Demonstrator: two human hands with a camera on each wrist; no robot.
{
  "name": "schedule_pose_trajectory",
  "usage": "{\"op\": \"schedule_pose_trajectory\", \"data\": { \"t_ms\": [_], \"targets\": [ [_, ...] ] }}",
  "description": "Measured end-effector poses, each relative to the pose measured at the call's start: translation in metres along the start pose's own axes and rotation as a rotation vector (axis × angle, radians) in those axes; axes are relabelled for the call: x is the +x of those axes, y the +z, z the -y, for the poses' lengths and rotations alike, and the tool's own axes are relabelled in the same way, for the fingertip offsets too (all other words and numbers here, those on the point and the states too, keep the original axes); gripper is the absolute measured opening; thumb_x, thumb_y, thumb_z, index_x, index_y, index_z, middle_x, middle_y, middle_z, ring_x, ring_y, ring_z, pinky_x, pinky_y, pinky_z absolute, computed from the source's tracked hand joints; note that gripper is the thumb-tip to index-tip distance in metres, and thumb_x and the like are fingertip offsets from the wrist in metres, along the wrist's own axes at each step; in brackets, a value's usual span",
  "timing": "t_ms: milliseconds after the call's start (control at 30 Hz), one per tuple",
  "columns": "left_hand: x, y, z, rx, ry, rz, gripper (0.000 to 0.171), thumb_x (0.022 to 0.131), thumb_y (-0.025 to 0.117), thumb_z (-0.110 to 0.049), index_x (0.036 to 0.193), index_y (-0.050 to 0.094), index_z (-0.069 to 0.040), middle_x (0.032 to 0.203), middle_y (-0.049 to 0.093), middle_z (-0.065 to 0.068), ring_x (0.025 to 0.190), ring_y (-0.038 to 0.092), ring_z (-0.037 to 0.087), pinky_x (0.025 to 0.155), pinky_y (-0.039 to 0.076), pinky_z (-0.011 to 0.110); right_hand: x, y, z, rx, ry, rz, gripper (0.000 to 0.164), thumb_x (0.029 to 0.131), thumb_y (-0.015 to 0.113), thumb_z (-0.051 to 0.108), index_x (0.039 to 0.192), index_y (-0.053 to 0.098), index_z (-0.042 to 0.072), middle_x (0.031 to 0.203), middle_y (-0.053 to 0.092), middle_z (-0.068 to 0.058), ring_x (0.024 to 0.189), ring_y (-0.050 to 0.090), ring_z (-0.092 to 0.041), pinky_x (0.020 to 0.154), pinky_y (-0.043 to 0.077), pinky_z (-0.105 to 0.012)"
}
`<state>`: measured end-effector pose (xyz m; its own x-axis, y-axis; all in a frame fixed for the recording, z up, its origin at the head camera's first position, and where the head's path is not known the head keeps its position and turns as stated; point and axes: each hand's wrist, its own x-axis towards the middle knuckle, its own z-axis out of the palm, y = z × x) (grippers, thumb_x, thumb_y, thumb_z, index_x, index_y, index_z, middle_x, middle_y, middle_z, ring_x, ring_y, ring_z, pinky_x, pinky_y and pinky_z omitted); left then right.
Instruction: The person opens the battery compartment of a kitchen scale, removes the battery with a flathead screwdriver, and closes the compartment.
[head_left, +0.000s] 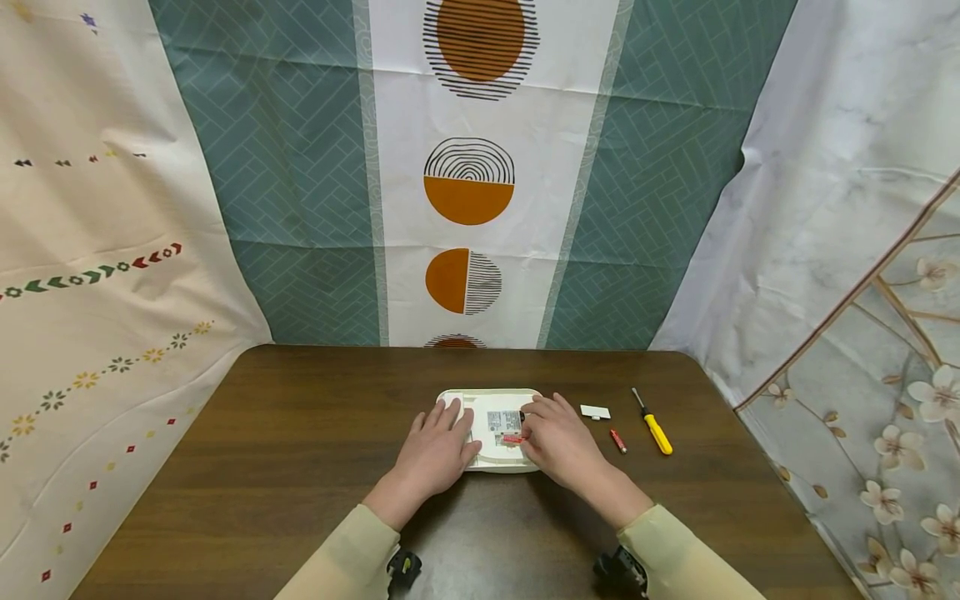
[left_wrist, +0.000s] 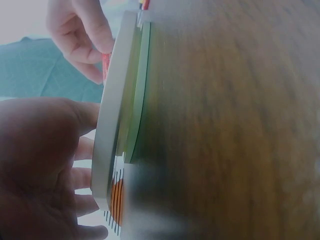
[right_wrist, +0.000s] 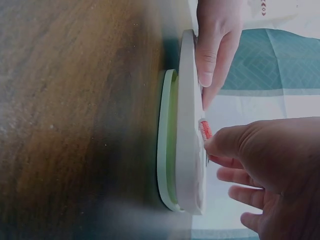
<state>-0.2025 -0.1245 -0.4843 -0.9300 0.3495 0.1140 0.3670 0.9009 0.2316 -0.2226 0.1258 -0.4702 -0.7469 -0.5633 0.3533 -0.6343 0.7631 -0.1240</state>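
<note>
A flat white device [head_left: 491, 458] with rounded corners lies on the table, a printed label [head_left: 503, 421] on its upper face. Below its body, a thinner pale green plate [right_wrist: 165, 145] shows in the right wrist view. My left hand [head_left: 437, 447] rests on the device's left part with fingers spread. Thumb and forefinger of my right hand [head_left: 557, 440] pinch a small red battery [right_wrist: 205, 129] at the device's upper face, beside the label. The battery's right end is hidden by the fingers.
Right of the device lie a small white battery cover [head_left: 595, 412], a second red battery [head_left: 618, 442] and a screwdriver [head_left: 657, 432] with a yellow handle. The brown wooden table [head_left: 300, 450] ends at a hanging patterned cloth [head_left: 307, 208].
</note>
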Motion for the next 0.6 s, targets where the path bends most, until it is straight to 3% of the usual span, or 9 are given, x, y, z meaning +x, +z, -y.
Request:
{"op": "schedule_pose_trajectory", "data": {
  "t_ms": [233,600],
  "targets": [
    [0.001,0.005,0.002,-0.009,0.006,-0.017,0.06,0.114,0.06,-0.042,0.161,0.056,-0.005,0.171,0.043,0.022,0.16,0.035,0.048,0.124,0.032,0.07,-0.005,-0.001,0.0,-0.011,0.02,-0.067,0.019,0.089,0.085,0.008,0.083,0.068,0.01,0.131,0.074,-0.019,0.14,0.061,-0.043,0.123,0.037,-0.065],
    [0.0,0.0,0.0,0.005,0.002,-0.003,0.058,0.115,0.06,-0.04,0.161,0.056,-0.005,0.171,0.043,0.022,0.16,0.036,0.046,0.124,0.033,0.068,-0.015,-0.007,-0.001,0.002,0.1,-0.129,0.02,0.089,0.084,0.008,0.083,0.065,0.011,0.137,0.072,-0.021,0.141,0.058,-0.044,0.126,0.033,-0.065]
  ]
}}
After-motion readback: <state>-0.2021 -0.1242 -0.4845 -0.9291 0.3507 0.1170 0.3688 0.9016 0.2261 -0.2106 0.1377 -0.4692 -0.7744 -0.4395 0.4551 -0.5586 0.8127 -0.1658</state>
